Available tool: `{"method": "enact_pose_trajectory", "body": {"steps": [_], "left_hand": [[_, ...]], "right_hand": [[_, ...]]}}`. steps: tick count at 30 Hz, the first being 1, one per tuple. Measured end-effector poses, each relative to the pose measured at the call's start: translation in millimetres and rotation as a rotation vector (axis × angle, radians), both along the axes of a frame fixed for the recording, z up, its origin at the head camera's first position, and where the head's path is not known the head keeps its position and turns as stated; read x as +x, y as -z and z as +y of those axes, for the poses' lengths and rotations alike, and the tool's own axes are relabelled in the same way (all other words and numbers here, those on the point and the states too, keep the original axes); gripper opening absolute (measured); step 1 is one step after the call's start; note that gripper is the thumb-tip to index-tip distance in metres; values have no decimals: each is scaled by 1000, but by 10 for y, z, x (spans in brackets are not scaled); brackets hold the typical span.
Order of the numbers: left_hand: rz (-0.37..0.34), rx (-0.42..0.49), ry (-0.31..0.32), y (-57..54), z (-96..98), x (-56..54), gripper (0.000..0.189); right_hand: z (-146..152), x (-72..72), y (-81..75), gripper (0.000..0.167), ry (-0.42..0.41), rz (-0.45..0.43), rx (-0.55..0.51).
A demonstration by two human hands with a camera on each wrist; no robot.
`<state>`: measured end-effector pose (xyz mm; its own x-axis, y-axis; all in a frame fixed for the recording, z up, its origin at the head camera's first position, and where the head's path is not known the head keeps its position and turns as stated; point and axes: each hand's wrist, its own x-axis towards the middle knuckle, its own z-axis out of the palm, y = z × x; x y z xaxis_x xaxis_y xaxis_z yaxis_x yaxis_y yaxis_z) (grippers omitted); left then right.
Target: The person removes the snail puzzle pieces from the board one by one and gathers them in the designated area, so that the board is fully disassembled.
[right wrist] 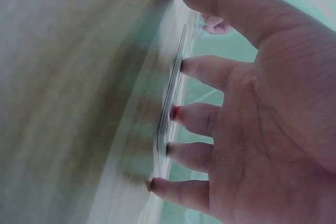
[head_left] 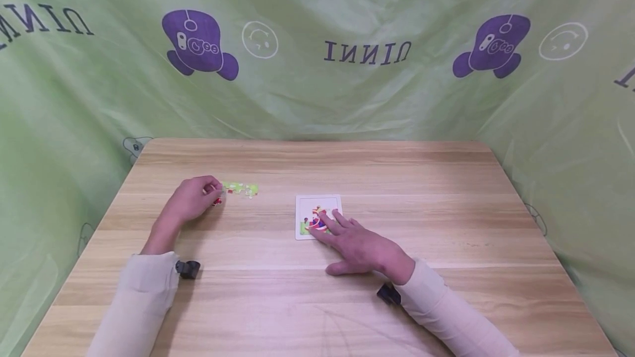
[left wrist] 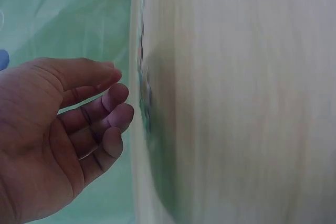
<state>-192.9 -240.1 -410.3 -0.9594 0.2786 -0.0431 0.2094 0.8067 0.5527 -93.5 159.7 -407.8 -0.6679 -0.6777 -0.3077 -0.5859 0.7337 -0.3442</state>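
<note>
A square white-bordered puzzle board (head_left: 299, 216) with a colourful picture lies near the middle of the table. My right hand (head_left: 364, 247) has its fingers spread, several fingertips resting on the board, which shows edge-on as a thin panel (right wrist: 171, 85) in the right wrist view. Green, white and red jigsaw pieces (head_left: 240, 187) lie in a loose group to the left of the board. Over the left end of that group is my left hand (head_left: 193, 198). Its fingers (left wrist: 122, 116) are loosely bent in the left wrist view, and no piece shows between them.
The wooden table (head_left: 397, 180) has its far edge close to a green curtain (head_left: 317, 103) with purple figures. Small black wrist devices (head_left: 188, 269) sit at both cuffs. Thin cables (head_left: 85, 236) hang beside the table's sides.
</note>
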Motion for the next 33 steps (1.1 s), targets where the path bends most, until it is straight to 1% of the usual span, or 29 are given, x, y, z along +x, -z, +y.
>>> {"method": "enact_pose_trajectory", "body": {"steps": [6, 9, 11, 16, 18, 24, 30, 33], "left_hand": [[15, -22, 61, -61, 238, 34, 16], [18, -32, 93, -71, 369, 47, 16], [22, -43, 126, -61, 466, 62, 15], [27, -75, 231, -13, 727, 111, 10], [24, -81, 256, -3, 826, 127, 9], [32, -84, 282, 1, 1009, 131, 8], [5, -78, 302, 8, 1127, 115, 9], [5, -76, 312, 5, 1190, 111, 10]], "right_hand": [[2, -2, 4, 83, -12, 16, -3], [7, -2, 14, 83, -16, 26, -3], [10, 0, 19, 83, -16, 29, -6], [17, 5, 10, 83, -8, 29, -11], [19, 6, 4, 83, -6, 31, -5], [2, 4, -2, 85, -8, 44, -7], [-3, 28, -12, 86, -11, 53, -6], [-5, 43, -16, 86, -13, 65, 7]]}}
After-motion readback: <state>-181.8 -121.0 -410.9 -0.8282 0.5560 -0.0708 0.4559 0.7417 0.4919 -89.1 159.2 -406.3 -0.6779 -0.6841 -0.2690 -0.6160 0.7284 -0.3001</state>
